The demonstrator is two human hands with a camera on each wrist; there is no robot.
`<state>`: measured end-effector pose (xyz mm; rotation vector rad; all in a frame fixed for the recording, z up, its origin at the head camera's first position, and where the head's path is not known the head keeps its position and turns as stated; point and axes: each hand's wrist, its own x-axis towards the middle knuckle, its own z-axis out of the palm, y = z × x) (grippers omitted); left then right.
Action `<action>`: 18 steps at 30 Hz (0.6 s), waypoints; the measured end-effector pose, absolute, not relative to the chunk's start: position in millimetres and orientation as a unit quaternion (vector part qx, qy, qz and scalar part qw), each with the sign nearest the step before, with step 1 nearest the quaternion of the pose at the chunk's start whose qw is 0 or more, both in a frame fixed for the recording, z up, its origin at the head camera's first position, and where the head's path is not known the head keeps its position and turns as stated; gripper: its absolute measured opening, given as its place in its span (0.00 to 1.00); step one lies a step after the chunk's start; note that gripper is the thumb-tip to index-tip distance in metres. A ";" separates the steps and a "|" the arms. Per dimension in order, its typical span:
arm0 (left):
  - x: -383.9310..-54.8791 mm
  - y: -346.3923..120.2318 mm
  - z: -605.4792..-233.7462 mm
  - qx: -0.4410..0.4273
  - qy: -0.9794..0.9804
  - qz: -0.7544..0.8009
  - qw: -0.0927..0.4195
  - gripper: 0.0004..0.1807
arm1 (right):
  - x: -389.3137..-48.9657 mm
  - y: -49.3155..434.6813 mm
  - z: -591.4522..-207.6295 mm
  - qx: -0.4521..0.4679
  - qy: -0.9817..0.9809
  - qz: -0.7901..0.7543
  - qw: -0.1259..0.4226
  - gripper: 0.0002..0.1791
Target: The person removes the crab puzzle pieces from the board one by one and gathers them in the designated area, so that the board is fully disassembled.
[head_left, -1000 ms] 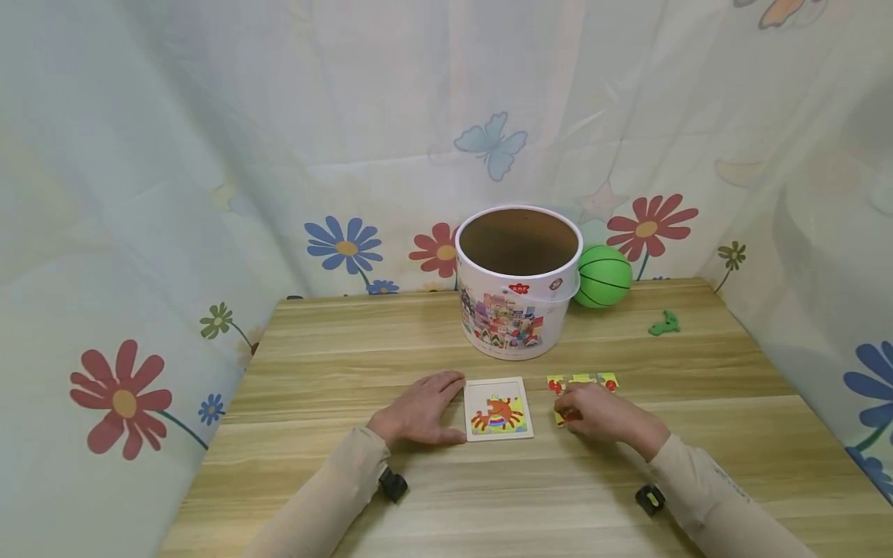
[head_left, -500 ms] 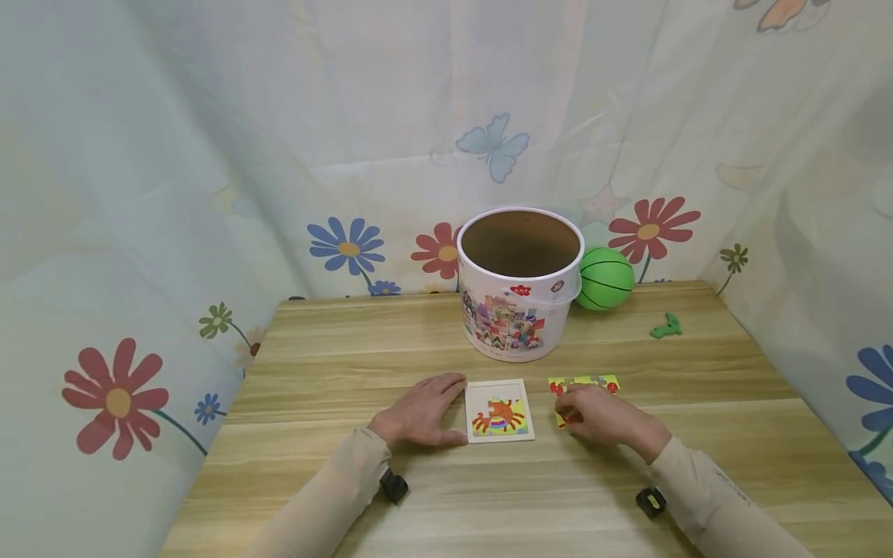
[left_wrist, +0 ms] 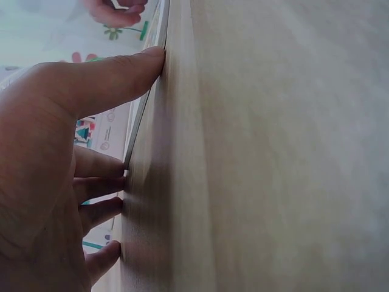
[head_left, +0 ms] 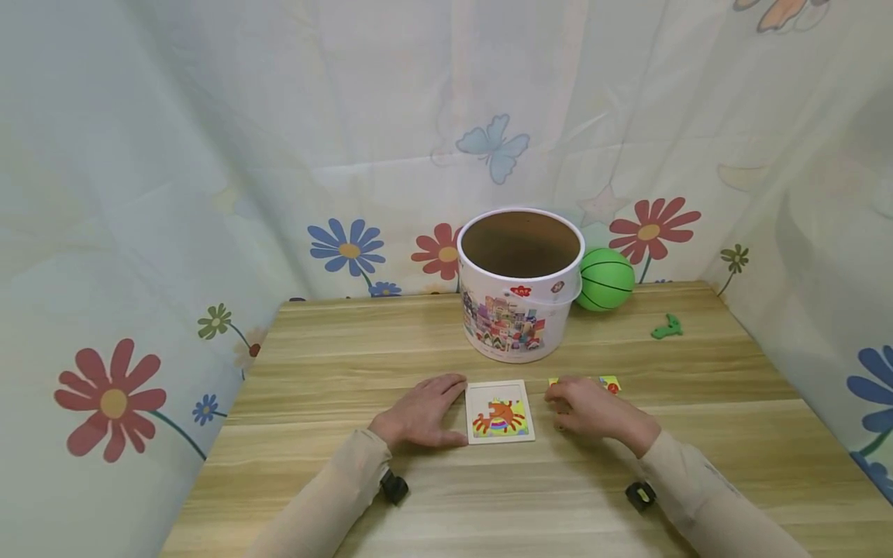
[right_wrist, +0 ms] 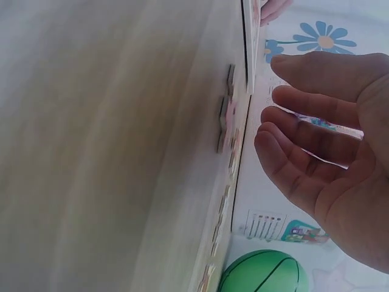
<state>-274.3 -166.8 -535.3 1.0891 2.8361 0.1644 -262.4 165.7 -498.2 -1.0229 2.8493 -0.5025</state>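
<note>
A square puzzle tray point(head_left: 488, 394) lies near the middle of the table, its lower part filled with pieces showing a red-orange animal point(head_left: 498, 422) on yellow. My left hand point(head_left: 422, 415) rests at its left side, thumb and index fingertip at the edge, as the left wrist view also shows. To the right of the tray, my right hand point(head_left: 593, 411) hovers over loose yellow and red puzzle pieces point(head_left: 611, 385), hiding most of them. In the right wrist view its fingers are loosely bent with nothing between them, apart from the pieces point(right_wrist: 223, 121) on the table.
Behind the tray stands a white bucket point(head_left: 516, 325) with printed pictures. A green ball point(head_left: 607, 280) sits against its right side. Farther right lies a small green object point(head_left: 667, 328). Flowered curtains point(head_left: 363, 155) enclose the table's back and sides.
My right hand has come up off the puzzle pieces and shifted slightly left, covering more of them in the head view. The left hand and the tray stay where they were.
</note>
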 end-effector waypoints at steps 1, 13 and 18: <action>-274.4 -166.7 -535.7 0.357 0.931 0.054 0.050 0.54 | -262.9 164.2 -497.9 -0.334 0.928 -0.163 0.035 0.14; -276.6 -166.4 -537.6 0.359 0.931 0.052 0.050 0.55 | -269.4 138.0 -494.5 -0.356 0.915 -0.183 0.045 0.15; -277.0 -166.6 -537.7 0.361 0.930 0.051 0.048 0.54 | -273.0 127.5 -492.0 -0.371 0.909 -0.182 0.049 0.15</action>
